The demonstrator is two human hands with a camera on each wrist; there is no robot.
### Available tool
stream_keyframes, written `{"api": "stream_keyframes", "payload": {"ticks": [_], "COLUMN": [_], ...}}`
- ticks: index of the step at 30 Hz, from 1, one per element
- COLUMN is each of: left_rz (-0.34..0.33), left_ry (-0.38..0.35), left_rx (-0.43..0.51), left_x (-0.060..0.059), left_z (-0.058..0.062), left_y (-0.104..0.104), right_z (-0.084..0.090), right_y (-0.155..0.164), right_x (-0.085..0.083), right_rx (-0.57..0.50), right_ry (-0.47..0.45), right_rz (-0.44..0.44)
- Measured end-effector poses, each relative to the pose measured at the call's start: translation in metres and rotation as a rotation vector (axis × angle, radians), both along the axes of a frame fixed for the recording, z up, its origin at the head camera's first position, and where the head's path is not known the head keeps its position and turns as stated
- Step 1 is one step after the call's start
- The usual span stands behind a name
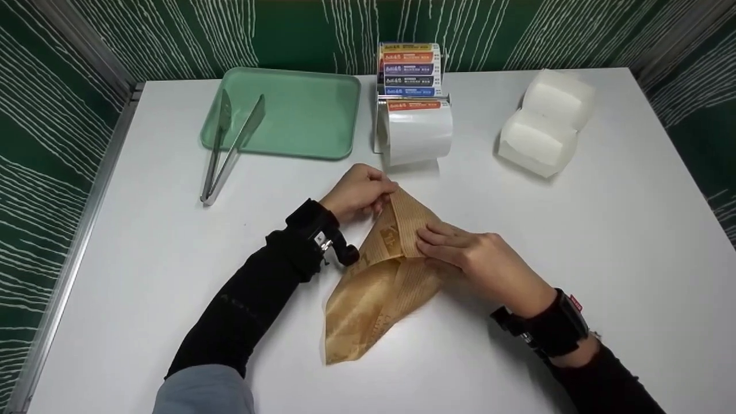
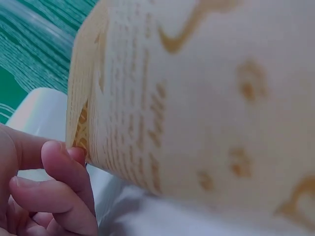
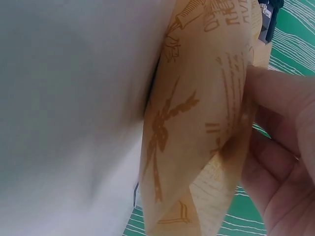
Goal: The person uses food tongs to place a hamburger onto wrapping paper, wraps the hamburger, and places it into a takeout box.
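A sheet of brown printed wrapping paper (image 1: 368, 305), folded into a cone-like shape, is between my hands at the middle of the table. Its narrow tip points away from me and its loose wide end toward me. My left hand (image 1: 357, 191) pinches that tip between thumb and fingers; the left wrist view shows the paper's printed lettering (image 2: 157, 137) close up. On the right side, my right hand (image 1: 477, 259) holds the paper's edge, with fingers lying over the folded layer. In the right wrist view the thumb and fingers (image 3: 275, 93) grip the edge of the paper.
At the back left lies a green tray (image 1: 305, 115) with metal tongs (image 1: 221, 155) leaning across its edge. A label roll dispenser (image 1: 420, 132) stands behind the paper tip. An open white box (image 1: 540, 138) sits at the back right of the white table (image 1: 632, 230).
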State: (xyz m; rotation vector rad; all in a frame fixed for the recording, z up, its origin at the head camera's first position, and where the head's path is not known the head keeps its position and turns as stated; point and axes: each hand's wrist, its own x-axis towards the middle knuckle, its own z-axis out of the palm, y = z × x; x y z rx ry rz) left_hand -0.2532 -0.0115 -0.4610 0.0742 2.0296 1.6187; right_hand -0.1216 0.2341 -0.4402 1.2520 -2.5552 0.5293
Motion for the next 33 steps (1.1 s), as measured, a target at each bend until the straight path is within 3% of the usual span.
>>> {"api": "stream_keyframes", "payload": {"ticks": [4,10,18,26,33], "left_rz": [0.008,0.021,-0.023,-0.209,-0.297], "left_ry": [-0.006,-0.014,0.037,0.135,0.245], "left_rx": [-0.002,0.001,-0.014,-0.179,-0.325], "left_x": [0.001,0.001,0.008,0.042,0.079], "left_z": [0.002,0.0,0.004,0.005,0.007], "left_y": [0.002,0.001,-0.016,-0.044,-0.072], "right_z": [-0.001,-0.004,-0.004,0.001,0.004], "right_y": [0.0,-0.003,-0.008,-0.01,-0.011], "right_x": [0.001,0.001,0.0,0.0,0.002], "right_rx": [-0.013,0.03,0.004,0.04,0.078], "right_ry": [0.003,0.079,0.1,0.073,0.099], "right_rz": [0.011,0.007,-0.024,-0.049,-0.039]}}
